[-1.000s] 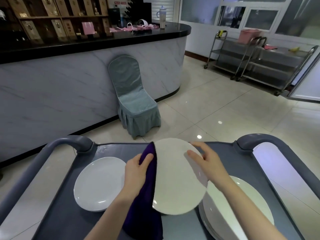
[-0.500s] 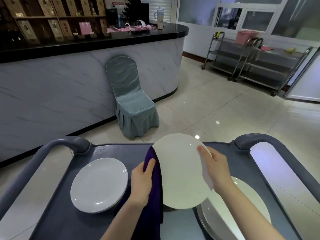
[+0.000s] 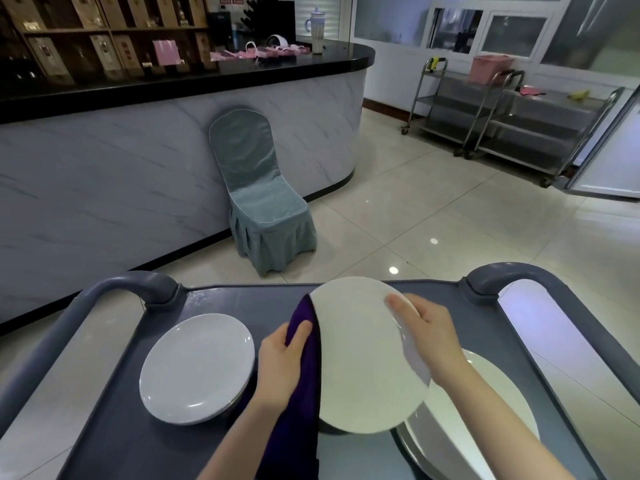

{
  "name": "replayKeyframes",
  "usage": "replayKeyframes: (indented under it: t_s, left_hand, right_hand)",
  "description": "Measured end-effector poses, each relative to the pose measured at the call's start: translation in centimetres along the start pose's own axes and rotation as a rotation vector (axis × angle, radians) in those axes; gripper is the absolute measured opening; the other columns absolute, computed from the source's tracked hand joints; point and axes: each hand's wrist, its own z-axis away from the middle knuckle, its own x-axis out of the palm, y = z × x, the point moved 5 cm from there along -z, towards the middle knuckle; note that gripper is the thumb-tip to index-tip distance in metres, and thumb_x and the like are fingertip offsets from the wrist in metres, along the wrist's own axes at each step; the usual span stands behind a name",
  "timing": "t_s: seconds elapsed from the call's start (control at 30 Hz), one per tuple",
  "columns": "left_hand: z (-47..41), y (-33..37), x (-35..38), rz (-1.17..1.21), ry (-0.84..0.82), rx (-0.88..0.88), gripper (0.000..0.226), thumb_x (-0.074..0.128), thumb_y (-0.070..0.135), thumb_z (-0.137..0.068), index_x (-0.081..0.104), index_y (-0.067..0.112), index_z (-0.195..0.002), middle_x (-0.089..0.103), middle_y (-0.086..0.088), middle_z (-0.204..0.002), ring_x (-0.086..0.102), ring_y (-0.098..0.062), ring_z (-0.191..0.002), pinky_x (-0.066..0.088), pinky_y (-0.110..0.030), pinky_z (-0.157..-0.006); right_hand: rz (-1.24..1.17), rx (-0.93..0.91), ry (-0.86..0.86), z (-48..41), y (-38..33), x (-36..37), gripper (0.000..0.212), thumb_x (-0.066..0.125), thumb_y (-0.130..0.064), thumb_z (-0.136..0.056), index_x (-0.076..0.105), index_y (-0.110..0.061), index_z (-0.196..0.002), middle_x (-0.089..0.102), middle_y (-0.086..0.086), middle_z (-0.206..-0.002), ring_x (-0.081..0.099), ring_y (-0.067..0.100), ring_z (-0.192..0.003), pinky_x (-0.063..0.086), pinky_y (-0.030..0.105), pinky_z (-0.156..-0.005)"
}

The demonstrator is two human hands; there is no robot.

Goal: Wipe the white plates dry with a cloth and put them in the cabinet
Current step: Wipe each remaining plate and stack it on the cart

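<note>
Wiping midway, holds the white plate [image 3: 367, 358] tilted just above the grey cart [image 3: 207, 296], right hand [image 3: 433, 330] with fingers clamped on its right rim, left hand [image 3: 280, 362] with fingers curled round the purple cloth [image 3: 301, 393] at its left edge, leaving, by the look of it, the stack of plates [image 3: 485, 410] at right, the single plate [image 3: 197, 368] at left and all shelving.
</note>
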Motion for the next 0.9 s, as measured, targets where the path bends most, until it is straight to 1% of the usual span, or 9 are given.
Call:
replayKeyframes:
  t_s: [0.13, 0.3, 0.37, 0.47, 0.57, 0.63, 0.7, 0.77, 0.9]
  left_hand:
    - [0.2, -0.6, -0.7, -0.069, -0.033, 0.007, 0.038, 0.06, 0.037, -0.095, 0.062, 0.006, -0.074, 0.068, -0.005, -0.068, 0.054, -0.011, -0.06, 0.046, -0.027, -0.06]
    - [-0.7, 3.5, 0.3, -0.284, -0.462, 0.201, 0.017, 0.065, 0.035, -0.092, 0.073, 0.03, -0.078, 0.073, 0.01, -0.075, 0.064, -0.003, -0.065, 0.048, -0.017, -0.058]
    - [-0.7, 4.3, 1.0, -0.323, -0.527, 0.225, 0.021, 0.065, 0.036, -0.092, 0.069, 0.033, -0.071, 0.068, 0.014, -0.067, 0.058, 0.001, -0.058, 0.042, -0.012, -0.055]
    - [-1.4, 4.4, 0.0, -0.197, -0.261, 0.183, 0.027, 0.063, 0.036, -0.093, 0.067, 0.017, -0.074, 0.066, 0.007, -0.065, 0.056, -0.007, -0.06, 0.044, -0.024, -0.06]
    - [-1.3, 2.9, -0.9, 0.188, 0.129, -0.046, 0.035, 0.06, 0.036, -0.096, 0.067, 0.006, -0.079, 0.069, -0.004, -0.07, 0.057, -0.014, -0.063, 0.048, -0.029, -0.062]
    - [0.2, 1.1, 0.4, 0.404, 0.312, -0.25, 0.033, 0.058, 0.038, -0.097, 0.068, 0.011, -0.082, 0.071, -0.003, -0.079, 0.063, -0.018, -0.071, 0.054, -0.028, -0.068]
    - [1.4, 0.0, 1.7, 0.48, 0.406, -0.348, 0.027, 0.056, 0.04, -0.098, 0.067, 0.018, -0.084, 0.071, -0.005, -0.089, 0.066, -0.025, -0.087, 0.056, -0.037, -0.083]
    - [1.3, -0.2, 1.6, 0.526, 0.383, -0.338, 0.026, 0.056, 0.038, -0.098, 0.067, 0.017, -0.087, 0.071, -0.006, -0.093, 0.066, -0.025, -0.089, 0.055, -0.038, -0.084]
    - [-0.8, 0.8, -1.8, 0.354, 0.313, -0.191, 0.033, 0.057, 0.036, -0.098, 0.066, 0.007, -0.084, 0.069, -0.008, -0.083, 0.062, -0.024, -0.076, 0.052, -0.038, -0.073]
  right_hand:
    - [-0.008, 0.05, -0.012, 1.2, 1.4, 0.8, 0.037, 0.06, -0.025, -0.098, 0.062, -0.018, -0.062, 0.06, -0.011, -0.061, 0.053, 0.007, -0.06, 0.04, 0.012, -0.055]
    - [0.299, -0.122, -0.412, 1.0, -1.1, 3.2, 0.047, 0.062, -0.034, -0.097, 0.043, -0.024, -0.055, 0.039, -0.015, -0.055, 0.035, 0.004, -0.056, 0.029, 0.019, -0.055]
    - [0.333, -0.172, -0.458, 0.7, -1.9, 3.7, 0.048, 0.062, -0.037, -0.097, 0.04, -0.022, -0.057, 0.035, -0.013, -0.056, 0.032, 0.004, -0.056, 0.026, 0.02, -0.054]
    - [0.24, -0.148, -0.289, -0.5, -2.7, 2.1, 0.041, 0.064, -0.033, -0.096, 0.049, -0.016, -0.061, 0.04, -0.01, -0.061, 0.035, 0.007, -0.06, 0.029, 0.023, -0.057]
    - [-0.03, -0.033, 0.104, -0.6, -2.1, 1.4, 0.045, 0.064, -0.027, -0.096, 0.044, -0.003, -0.064, 0.034, -0.001, -0.064, 0.03, 0.013, -0.063, 0.025, 0.031, -0.059]
    - [-0.324, 0.084, 0.391, 1.2, -1.2, 3.3, 0.043, 0.06, -0.027, -0.097, 0.045, -0.013, -0.059, 0.038, -0.006, -0.059, 0.033, 0.014, -0.058, 0.029, 0.027, -0.056]
    - [-0.46, 0.145, 0.536, 3.3, -0.1, 5.8, 0.032, 0.051, -0.035, -0.101, 0.06, -0.027, -0.071, 0.058, -0.014, -0.062, 0.053, 0.007, -0.058, 0.042, 0.015, -0.054]
    - [-0.444, 0.156, 0.47, 4.0, 0.4, 6.9, 0.02, 0.045, -0.038, -0.102, 0.062, -0.033, -0.093, 0.067, -0.023, -0.08, 0.062, -0.003, -0.072, 0.046, 0.012, -0.059]
    - [-0.215, 0.1, 0.175, 1.0, 0.4, 4.1, 0.004, 0.058, -0.03, -0.098, 0.062, -0.03, -0.097, 0.07, -0.012, -0.087, 0.064, 0.009, -0.081, 0.049, 0.024, -0.068]
